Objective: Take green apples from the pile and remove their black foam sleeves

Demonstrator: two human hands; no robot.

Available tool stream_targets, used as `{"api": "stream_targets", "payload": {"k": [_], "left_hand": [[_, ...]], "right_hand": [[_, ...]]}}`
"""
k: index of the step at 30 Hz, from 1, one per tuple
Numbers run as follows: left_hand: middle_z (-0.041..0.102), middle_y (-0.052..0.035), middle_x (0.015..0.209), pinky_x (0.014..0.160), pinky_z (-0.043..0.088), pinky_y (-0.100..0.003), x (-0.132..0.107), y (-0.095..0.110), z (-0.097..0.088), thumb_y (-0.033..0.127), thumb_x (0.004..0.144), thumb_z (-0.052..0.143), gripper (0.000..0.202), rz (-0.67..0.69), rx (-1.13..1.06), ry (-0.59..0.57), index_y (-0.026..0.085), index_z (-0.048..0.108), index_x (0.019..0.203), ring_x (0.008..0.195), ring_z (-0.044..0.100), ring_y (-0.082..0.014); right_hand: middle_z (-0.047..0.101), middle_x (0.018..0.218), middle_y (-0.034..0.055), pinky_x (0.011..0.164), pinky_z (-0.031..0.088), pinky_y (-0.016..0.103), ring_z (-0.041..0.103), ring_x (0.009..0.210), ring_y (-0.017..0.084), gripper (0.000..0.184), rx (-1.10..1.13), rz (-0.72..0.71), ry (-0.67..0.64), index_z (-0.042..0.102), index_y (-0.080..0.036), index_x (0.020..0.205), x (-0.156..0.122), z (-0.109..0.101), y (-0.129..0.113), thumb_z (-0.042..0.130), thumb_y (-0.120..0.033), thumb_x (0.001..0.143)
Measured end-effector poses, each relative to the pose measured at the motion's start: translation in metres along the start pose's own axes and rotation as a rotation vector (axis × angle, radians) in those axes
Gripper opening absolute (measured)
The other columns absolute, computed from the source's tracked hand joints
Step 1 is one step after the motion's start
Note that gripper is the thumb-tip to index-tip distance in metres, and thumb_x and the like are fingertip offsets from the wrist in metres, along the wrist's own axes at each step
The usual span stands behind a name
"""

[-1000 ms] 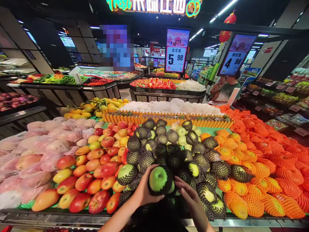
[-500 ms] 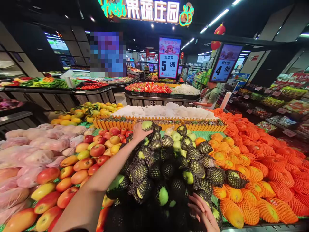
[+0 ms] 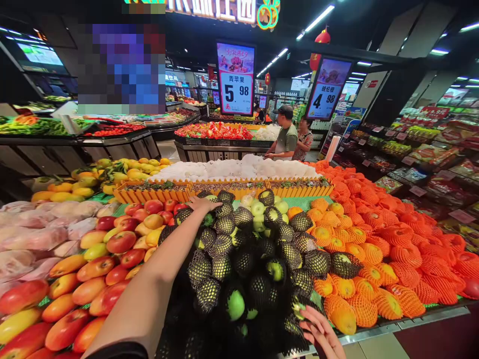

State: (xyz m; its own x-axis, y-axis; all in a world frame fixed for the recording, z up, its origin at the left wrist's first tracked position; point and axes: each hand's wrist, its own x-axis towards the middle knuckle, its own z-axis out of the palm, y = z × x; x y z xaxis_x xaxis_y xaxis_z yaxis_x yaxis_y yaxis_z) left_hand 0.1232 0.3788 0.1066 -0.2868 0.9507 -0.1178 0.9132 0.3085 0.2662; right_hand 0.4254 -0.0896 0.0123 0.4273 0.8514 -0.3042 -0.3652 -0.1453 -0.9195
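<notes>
My left hand (image 3: 203, 205) reaches to the back of a pile of green apples in black foam nets. Its fingers and thumb curl round a green apple (image 3: 211, 198), mostly hidden by the hand and low among the netted fruit. At the front right of the pile is my right hand (image 3: 321, 330), open, its fingers stretched out. The fingertips lie beside a netted green apple (image 3: 298, 308); whether they touch it I cannot tell. Bare green apples (image 3: 258, 208) lie towards the back of the pile.
Red-yellow mangoes (image 3: 95, 269) lie left of the pile, oranges in orange nets (image 3: 370, 249) to the right. A low yellow fence planter (image 3: 228, 188) runs behind, with white-wrapped fruit (image 3: 232, 169) beyond. A person (image 3: 286, 134) stands farther back, near a price screen (image 3: 236, 80).
My view has turned to the right. My left hand has lowered the green apple towards the pile. My right hand stays near the front right, fingers still stretched.
</notes>
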Motion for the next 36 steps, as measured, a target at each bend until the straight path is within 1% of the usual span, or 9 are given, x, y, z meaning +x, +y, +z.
{"api": "stream_targets", "payload": {"k": [4, 9, 12, 15, 20, 23, 26, 31, 36], "left_hand": [[0.024, -0.0349, 0.16, 0.119, 0.024, -0.059, -0.022, -0.009, 0.0, 0.066, 0.07, 0.073, 0.118, 0.081, 0.048, 0.071, -0.001, 0.026, 0.155, 0.151, 0.017, -0.0491], [0.027, -0.0311, 0.16, 0.119, 0.027, -0.056, -0.06, -0.028, -0.02, 0.066, 0.08, 0.062, 0.101, 0.195, 0.056, 0.143, 0.004, 0.03, 0.154, 0.15, 0.02, -0.0476], [0.033, -0.0308, 0.156, 0.12, 0.025, -0.057, -0.094, -0.055, -0.037, 0.064, 0.083, 0.059, 0.093, 0.261, -0.02, 0.333, 0.004, 0.036, 0.151, 0.148, 0.024, -0.0473], [0.039, -0.0265, 0.151, 0.121, 0.024, -0.055, -0.148, -0.107, -0.035, 0.062, 0.087, 0.054, 0.081, 0.285, -0.139, 0.598, 0.007, 0.044, 0.146, 0.145, 0.03, -0.0419], [0.042, -0.0248, 0.149, 0.12, 0.025, -0.053, -0.265, -0.238, 0.014, 0.059, 0.092, 0.048, 0.072, -0.048, -0.178, 0.895, 0.008, 0.048, 0.142, 0.142, 0.033, -0.0381], [0.048, -0.0238, 0.144, 0.119, 0.027, -0.052, -0.346, -0.321, 0.054, 0.056, 0.092, 0.043, 0.065, -0.317, -0.094, 0.87, 0.01, 0.052, 0.137, 0.14, 0.039, -0.036], [0.052, -0.0231, 0.14, 0.119, 0.027, -0.05, -0.435, -0.379, 0.101, 0.051, 0.093, 0.038, 0.058, -0.61, 0.025, 0.786, 0.011, 0.054, 0.132, 0.139, 0.042, -0.0335], [0.05, -0.028, 0.14, 0.112, 0.033, -0.052, -0.551, -0.399, 0.177, 0.043, 0.09, 0.038, 0.058, -1.084, 0.048, 0.498, 0.005, 0.055, 0.13, 0.134, 0.043, -0.0388], [0.049, -0.0259, 0.142, 0.114, 0.03, -0.048, -0.574, -0.416, 0.194, 0.039, 0.089, 0.044, 0.056, -1.171, 0.045, 0.412, 0.006, 0.055, 0.132, 0.135, 0.041, -0.0369]], "right_hand": [[0.079, 0.114, 0.007, 0.084, 0.057, 0.033, 0.072, 0.101, 0.027, 0.046, -0.054, 0.029, -0.075, 0.079, -0.031, 0.109, 0.008, 0.011, -0.015, 0.083, -0.057, 0.072], [0.077, 0.117, 0.0062, 0.084, 0.053, 0.033, 0.07, 0.1, 0.026, 0.043, -0.1, -0.091, -0.09, 0.076, -0.03, 0.112, 0.027, 0.019, -0.055, 0.077, -0.057, 0.078], [0.078, 0.113, 0.005, 0.083, 0.052, 0.032, 0.069, 0.097, 0.024, 0.04, -0.128, -0.129, -0.134, 0.076, -0.03, 0.112, 0.035, 0.017, -0.069, 0.076, -0.055, 0.08], [0.077, 0.113, 0.0051, 0.084, 0.052, 0.033, 0.069, 0.097, 0.025, 0.036, -0.191, -0.092, -0.243, 0.075, -0.029, 0.112, 0.044, 0.016, -0.066, 0.075, -0.051, 0.082], [0.079, 0.102, 0.0069, 0.083, 0.053, 0.035, 0.07, 0.091, 0.026, 0.035, -0.326, -0.062, -0.362, 0.079, -0.024, 0.098, 0.079, 0.012, -0.073, 0.081, -0.051, 0.075], [0.078, 0.104, 0.0062, 0.079, 0.052, 0.032, 0.068, 0.091, 0.024, 0.041, -0.309, -0.122, -0.309, 0.078, -0.023, 0.1, 0.114, 0.022, -0.099, 0.084, -0.051, 0.069], [0.077, 0.101, 0.0045, 0.078, 0.051, 0.03, 0.066, 0.088, 0.02, 0.042, -0.313, -0.161, -0.354, 0.077, -0.022, 0.101, 0.134, 0.053, -0.112, 0.086, -0.045, 0.066], [0.075, 0.096, 0.0027, 0.08, 0.048, 0.031, 0.065, 0.084, 0.019, 0.025, -0.371, -0.212, -0.556, 0.076, -0.023, 0.096, 0.104, 0.115, -0.075, 0.081, -0.034, 0.074], [0.07, 0.081, 0.003, 0.076, 0.048, 0.039, 0.061, 0.071, 0.022, 0.021, -0.302, -0.437, -0.562, 0.073, -0.023, 0.083, 0.067, 0.171, -0.068, 0.079, -0.039, 0.072]]}}
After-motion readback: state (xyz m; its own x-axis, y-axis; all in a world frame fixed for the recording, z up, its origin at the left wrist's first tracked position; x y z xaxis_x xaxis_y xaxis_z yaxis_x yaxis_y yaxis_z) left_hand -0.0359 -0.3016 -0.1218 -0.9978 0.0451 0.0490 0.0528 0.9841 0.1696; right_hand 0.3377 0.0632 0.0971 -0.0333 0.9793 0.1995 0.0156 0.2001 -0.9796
